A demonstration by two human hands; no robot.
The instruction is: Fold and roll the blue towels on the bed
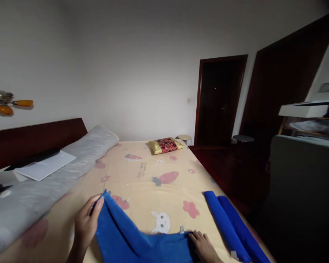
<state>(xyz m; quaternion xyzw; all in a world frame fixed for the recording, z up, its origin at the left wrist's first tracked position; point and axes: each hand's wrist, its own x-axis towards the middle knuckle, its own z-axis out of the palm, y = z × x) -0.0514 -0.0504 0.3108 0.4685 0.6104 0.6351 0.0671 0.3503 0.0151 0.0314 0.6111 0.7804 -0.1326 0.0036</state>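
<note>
Bedding fills most of what we see: a cream sheet [153, 190] printed with carrots, rabbits and flowers covers the bed [142, 164], and a long grey bolster [52, 179] lies along its left edge against the dark wooden headboard [30, 137]. A white board [44, 166] rests on the ledge beside the bolster. At the far end of the bed sits a small red and gold cushion [166, 145], with a round stool [184, 138] just past it near the dark door [219, 102]. A grey cabinet [304, 190] stands at the right, well apart from our hands.

Near the bottom of the view, a blue cloth [134, 239] lies spread on the sheet in front of us. Our left hand [86, 223] has its grip pinched on the cloth's upper left corner, lifting it slightly off the sheet. Our right hand [203, 246] lies flat on the cloth's right edge, fingers spread and pressing it down. Just right of that hand, a second blue cloth [230, 226] lies folded into a long strip along the bed's edge. Nothing stands between our hands and the cloth.
</note>
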